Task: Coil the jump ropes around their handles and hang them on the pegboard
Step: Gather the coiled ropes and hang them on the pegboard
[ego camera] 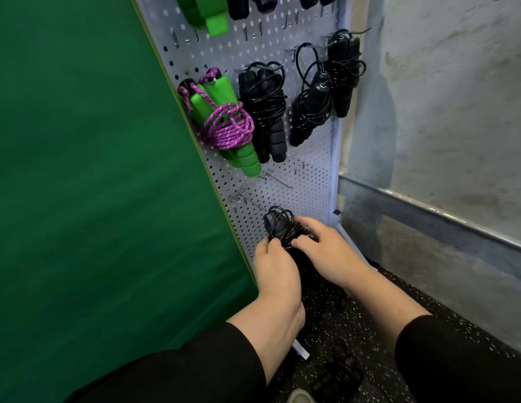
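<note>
The pegboard [308, 175] stands just beyond the fingers, a bare hook [278, 181] above them. Left hand [275, 269] and right hand [326, 245] both clamp the coiled rope [278, 228], probably so its loops stay tight for hanging.

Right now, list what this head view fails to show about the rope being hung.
- Black jump rope: lower handles hidden by left hand and right hand.
- Its hook: hidden behind the bundle.
- Top-row ropes: cut off by the upper edge.
- Dark object on floor: too blurred to identify.
</note>
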Motion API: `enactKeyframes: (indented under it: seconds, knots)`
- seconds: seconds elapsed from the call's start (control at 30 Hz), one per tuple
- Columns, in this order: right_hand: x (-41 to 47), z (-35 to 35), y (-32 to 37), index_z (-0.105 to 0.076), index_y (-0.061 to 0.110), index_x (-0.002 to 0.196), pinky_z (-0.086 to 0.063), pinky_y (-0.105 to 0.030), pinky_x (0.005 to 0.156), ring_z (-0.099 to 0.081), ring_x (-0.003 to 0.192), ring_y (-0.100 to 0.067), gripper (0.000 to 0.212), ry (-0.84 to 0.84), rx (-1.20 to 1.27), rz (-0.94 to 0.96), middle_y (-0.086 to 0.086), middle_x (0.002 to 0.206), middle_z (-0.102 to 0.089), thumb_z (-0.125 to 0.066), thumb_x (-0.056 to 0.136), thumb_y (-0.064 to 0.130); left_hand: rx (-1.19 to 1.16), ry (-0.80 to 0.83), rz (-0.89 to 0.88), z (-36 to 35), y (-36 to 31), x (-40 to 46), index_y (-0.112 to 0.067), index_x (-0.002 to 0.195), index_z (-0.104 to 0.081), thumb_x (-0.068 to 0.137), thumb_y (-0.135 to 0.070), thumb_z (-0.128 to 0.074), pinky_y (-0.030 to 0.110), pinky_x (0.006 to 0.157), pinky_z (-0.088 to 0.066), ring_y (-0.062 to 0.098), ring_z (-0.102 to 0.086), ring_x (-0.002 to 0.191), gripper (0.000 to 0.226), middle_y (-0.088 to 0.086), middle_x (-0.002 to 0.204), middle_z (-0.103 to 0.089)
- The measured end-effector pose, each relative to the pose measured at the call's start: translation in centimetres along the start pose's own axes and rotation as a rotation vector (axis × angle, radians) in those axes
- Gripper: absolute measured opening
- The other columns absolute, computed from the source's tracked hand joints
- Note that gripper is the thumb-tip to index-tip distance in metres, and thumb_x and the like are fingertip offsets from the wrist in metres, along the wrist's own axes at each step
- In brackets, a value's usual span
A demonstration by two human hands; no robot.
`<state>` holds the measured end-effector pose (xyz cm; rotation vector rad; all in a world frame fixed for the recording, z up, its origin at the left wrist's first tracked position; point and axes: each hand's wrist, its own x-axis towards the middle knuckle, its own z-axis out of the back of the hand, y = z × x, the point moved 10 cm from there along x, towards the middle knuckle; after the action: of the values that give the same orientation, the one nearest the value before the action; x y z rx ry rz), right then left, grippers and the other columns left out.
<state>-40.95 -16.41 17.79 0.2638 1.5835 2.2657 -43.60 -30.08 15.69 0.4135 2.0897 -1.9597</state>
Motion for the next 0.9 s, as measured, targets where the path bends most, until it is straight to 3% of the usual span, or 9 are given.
enactKeyframes:
  seconds: [0.1,0.23,0.3,0.43,0.6,0.7,0.8,0.9]
  knots:
    - [0.4,-0.3,0.3,-0.054,0.027,0.143,-0.037,-0.008,0.089,-0.054,0.113,0.003,0.047,0.019,-0.011,0.003,0.015,0.133,-0.058,-0.060,0.096,0.023,-0.023,-0.030,-0.011,0.3,0.4,0.4,-0.014,0.123,-0.065,0.102,-0.019,-0.045,0.031,0.083,-0.047,0.016,-0.061,0.090,0.030,0.014,0.112,-0.069]
    - [0.7,-0.4,-0.1,-0.056,0.031,0.141,-0.044,-0.027,0.106,-0.058,0.119,-0.002,0.049,0.041,-0.011,-0.016,0.014,0.135,-0.061,-0.060,0.092,0.025,0.000,-0.022,-0.048,0.3,0.2,0.2,-0.021,0.121,-0.065,0.103,-0.018,-0.044,0.027,0.077,-0.044,0.009,-0.062,0.095,0.028,-0.001,0.109,-0.070]
    - [0.8,-0.4,-0.2,-0.059,0.032,0.137,-0.045,-0.031,0.107,-0.060,0.117,0.000,0.049,0.048,-0.003,-0.016,0.016,0.131,-0.064,-0.059,0.088,0.027,-0.005,0.001,-0.048,0.2,0.2,-0.1,-0.026,0.121,-0.063,0.104,-0.019,-0.044,0.025,0.076,-0.044,0.003,-0.061,0.094,0.026,-0.007,0.107,-0.069]
    - [0.5,-0.1,-0.5,-0.061,0.028,0.134,-0.043,-0.028,0.108,-0.059,0.119,-0.002,0.044,0.042,-0.008,-0.027,0.014,0.131,-0.065,-0.057,0.091,0.017,0.015,0.044,-0.016,-0.3,1.0,-0.5,-0.029,0.122,-0.063,0.104,-0.021,-0.043,0.027,0.080,-0.048,0.003,-0.063,0.096,0.029,-0.011,0.104,-0.069]
    - [0.3,0.3,-0.5,-0.059,0.030,0.137,-0.042,-0.031,0.111,-0.057,0.124,-0.002,0.058,0.042,-0.016,-0.027,0.014,0.134,-0.063,-0.055,0.079,0.035,0.059,0.037,-0.034,-0.4,1.1,-0.9,-0.031,0.127,-0.062,0.104,-0.024,-0.043,0.029,0.086,-0.048,0.000,-0.060,0.096,0.031,-0.016,0.105,-0.067]
    - [0.5,0.2,-0.3,-0.060,0.031,0.136,-0.046,-0.026,0.103,-0.061,0.115,0.000,0.046,0.060,-0.021,-0.014,0.015,0.129,-0.066,-0.058,0.090,0.022,0.030,0.032,-0.028,-0.2,0.9,-1.0,-0.033,0.125,-0.058,0.106,-0.020,-0.042,0.021,0.077,-0.043,-0.007,-0.056,0.091,0.028,-0.020,0.101,-0.062]
    - [0.7,-0.1,0.1,-0.059,0.028,0.137,-0.045,-0.028,0.105,-0.060,0.117,-0.004,0.048,0.067,-0.040,0.006,0.013,0.130,-0.065,-0.058,0.090,0.023,0.043,0.019,-0.041,0.2,0.7,-1.0,-0.035,0.124,-0.056,0.106,-0.021,-0.042,0.022,0.079,-0.041,-0.009,-0.052,0.090,0.027,-0.022,0.099,-0.058]
    - [0.9,-0.6,0.4,-0.059,0.030,0.136,-0.047,-0.023,0.095,-0.061,0.112,-0.001,0.044,0.093,-0.040,0.007,0.015,0.126,-0.066,-0.056,0.094,0.018,0.058,-0.017,-0.044,0.7,0.6,-0.5,-0.037,0.102,-0.056,0.105,-0.019,-0.042,0.022,0.076,-0.040,-0.009,-0.051,0.086,0.022,-0.022,0.093,-0.057]
